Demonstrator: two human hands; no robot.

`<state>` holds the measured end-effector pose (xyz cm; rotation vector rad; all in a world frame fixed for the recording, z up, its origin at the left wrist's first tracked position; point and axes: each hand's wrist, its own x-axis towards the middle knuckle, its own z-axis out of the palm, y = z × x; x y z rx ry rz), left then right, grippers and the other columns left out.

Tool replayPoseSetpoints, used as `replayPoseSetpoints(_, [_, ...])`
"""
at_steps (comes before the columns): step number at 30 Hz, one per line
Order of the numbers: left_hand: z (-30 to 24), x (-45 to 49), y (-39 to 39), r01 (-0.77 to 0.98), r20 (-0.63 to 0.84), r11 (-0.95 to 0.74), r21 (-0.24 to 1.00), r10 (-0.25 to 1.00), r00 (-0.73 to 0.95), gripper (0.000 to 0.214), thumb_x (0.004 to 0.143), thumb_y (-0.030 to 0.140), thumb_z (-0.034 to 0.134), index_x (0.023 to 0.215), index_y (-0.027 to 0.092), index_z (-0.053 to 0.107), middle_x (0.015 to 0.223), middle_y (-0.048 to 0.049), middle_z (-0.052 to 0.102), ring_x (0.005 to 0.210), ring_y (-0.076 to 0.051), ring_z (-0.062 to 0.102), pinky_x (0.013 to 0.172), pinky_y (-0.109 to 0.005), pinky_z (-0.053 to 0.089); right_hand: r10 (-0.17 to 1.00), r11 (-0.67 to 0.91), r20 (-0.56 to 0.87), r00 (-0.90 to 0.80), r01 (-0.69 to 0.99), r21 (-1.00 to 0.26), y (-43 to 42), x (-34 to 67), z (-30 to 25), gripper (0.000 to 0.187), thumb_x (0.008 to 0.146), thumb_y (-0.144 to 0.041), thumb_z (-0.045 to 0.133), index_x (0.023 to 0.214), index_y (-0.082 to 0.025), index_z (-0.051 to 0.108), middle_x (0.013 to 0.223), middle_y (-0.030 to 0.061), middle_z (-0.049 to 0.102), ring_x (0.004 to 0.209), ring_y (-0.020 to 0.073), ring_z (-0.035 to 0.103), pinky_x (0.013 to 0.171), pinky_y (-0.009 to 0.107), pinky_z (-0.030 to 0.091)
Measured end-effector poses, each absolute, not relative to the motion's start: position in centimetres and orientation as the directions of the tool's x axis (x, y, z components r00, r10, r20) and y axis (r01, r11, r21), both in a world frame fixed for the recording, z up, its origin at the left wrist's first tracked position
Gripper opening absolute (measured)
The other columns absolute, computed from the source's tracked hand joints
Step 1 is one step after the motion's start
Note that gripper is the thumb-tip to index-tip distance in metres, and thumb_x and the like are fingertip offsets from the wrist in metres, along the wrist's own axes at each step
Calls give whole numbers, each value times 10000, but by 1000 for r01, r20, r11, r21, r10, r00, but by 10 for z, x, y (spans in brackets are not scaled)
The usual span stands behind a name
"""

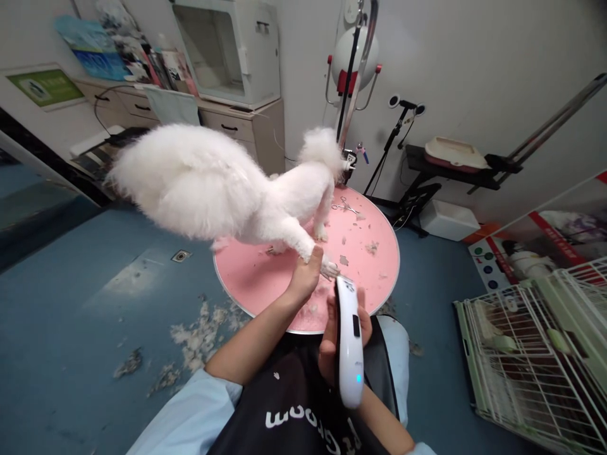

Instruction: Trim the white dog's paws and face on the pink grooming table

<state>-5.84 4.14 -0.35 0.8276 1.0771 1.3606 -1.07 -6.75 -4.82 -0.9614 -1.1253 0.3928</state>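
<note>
Apparently trimming round the paw (329,268) | next move likely calls for a steady leg (293,235) and a lightly guided clipper (351,347) | dog (298,196) stands on pink table (377,265), white, short-cut mid-length, fluffy at both ends | left hand (305,277) closed round leg; right hand (329,344) gripping clipper, paw contact unclear

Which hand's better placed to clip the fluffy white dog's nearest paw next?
Likely the right hand: it holds the long white clipper, its head near the paw; the left hand holds that leg.
</note>
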Motion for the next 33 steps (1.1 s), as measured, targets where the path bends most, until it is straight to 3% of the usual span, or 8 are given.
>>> replayPoseSetpoints(3, [0,-60,41,-323,-146,126,938,988,-40,519,719,668,614,702,150,579,536,-31,627,565,-185,646,551,-258,497,515,638,721,463,353,-684,-69,11,-46,610,786,-595,624,1272,-286,423,1416,130,405,1156,324,567,924,567,505])
replayPoseSetpoints(6, [6,-62,39,-315,-186,182,932,982,16,521,742,662,595,645,150,577,493,-49,613,531,-201,643,507,-268,489,577,642,775,256,445,-625,-72,37,-46,489,789,-424,692,1198,-260,481,1179,112,608,1074,291,623,867,511,543])
replayPoseSetpoints(8, [10,-63,37,-313,-184,180,933,983,16,519,741,660,600,633,153,574,496,-48,615,519,-194,637,494,-262,483,578,681,810,103,486,-548,-71,51,-46,494,751,-298,738,1166,-269,472,1155,100,650,975,256,670,761,439,581])
replayPoseSetpoints(11, [11,-65,36,-306,-159,158,939,987,22,532,722,678,606,619,158,558,499,-39,613,487,-173,617,480,-250,474,481,750,868,-124,572,-333,-61,64,-49,447,684,-247,790,1033,-292,515,1216,82,656,887,223,700,632,361,589])
replayPoseSetpoints(15, [4,-68,36,-307,-136,152,939,988,73,579,708,738,561,649,162,541,522,-42,631,433,-161,586,464,-264,473,379,793,890,-254,585,-171,-41,73,-50,370,673,-225,803,948,-310,570,1265,57,638,884,206,710,615,348,604])
replayPoseSetpoints(19, [2,-70,37,-307,-110,121,944,993,53,585,681,749,579,685,166,531,552,-36,639,491,-167,617,512,-264,496,363,828,879,-308,539,-153,-35,77,-50,397,663,-225,810,984,-313,594,1282,70,620,994,238,693,680,381,627])
replayPoseSetpoints(24, [5,-71,36,-309,-122,133,942,991,52,593,672,751,584,676,160,542,565,-36,637,518,-167,618,525,-262,491,403,800,888,-222,557,-224,-39,79,-51,487,615,-239,829,1012,-293,551,1294,78,612,1016,229,688,683,354,632])
replayPoseSetpoints(33, [8,-72,38,-331,-91,89,939,996,9,575,650,729,627,651,159,546,552,-22,615,518,-149,597,520,-244,473,494,806,828,-265,497,-322,-31,81,-40,432,664,-209,793,1032,-265,574,1274,110,631,1034,261,688,732,414,631])
